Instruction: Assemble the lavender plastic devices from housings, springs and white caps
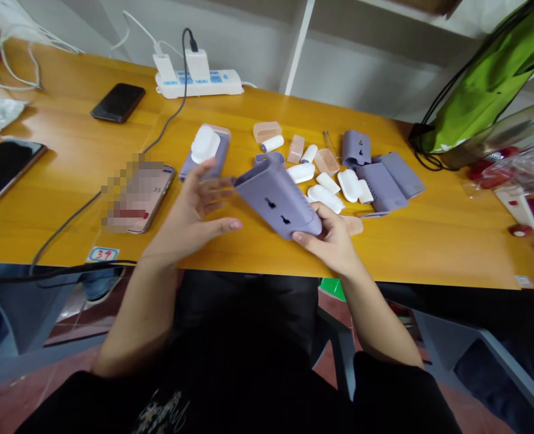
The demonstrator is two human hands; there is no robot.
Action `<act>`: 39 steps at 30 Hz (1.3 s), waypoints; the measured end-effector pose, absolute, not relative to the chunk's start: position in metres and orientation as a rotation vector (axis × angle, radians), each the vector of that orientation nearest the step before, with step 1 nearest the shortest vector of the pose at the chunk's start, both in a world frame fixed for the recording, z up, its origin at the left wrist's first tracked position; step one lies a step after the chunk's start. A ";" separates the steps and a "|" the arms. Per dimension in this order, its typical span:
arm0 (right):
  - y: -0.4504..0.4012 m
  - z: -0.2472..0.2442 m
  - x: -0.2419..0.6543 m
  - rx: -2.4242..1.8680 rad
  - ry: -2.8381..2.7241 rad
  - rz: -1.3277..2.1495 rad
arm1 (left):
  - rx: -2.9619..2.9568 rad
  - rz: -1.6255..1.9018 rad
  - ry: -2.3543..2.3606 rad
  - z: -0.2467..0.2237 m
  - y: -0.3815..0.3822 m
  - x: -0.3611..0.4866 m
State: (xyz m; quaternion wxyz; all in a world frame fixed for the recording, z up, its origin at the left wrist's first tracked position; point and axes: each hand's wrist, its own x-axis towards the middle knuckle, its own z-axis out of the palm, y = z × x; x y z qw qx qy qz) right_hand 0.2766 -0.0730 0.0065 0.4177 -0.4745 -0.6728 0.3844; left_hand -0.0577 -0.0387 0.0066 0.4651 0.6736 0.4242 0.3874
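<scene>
My right hand (332,238) grips the lower right end of a purple plastic case (278,202) with two dark keyhole slots, held tilted above the table. Just left of its open end, my left hand (190,211) has its fingers spread and holds nothing. Beyond that hand lies a purple flat piece (219,157) with a white oval part (205,144) on it. Behind and right of the held case are scattered white bristled brush heads (325,198), white caps (272,143) and clear pinkish covers (326,161).
More purple parts (382,184) lie at the right, beside a smaller purple case (356,148). Phones (119,102) rest on the left of the wooden table (457,241). A power strip (226,83) stands against the wall, its dark cable (165,123) crossing the tabletop. A green bag (479,84) is at the far right.
</scene>
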 end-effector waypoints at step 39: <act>0.090 0.045 0.342 -2.066 -1.841 0.165 | 2.231 0.595 1.157 -0.005 -0.010 -0.074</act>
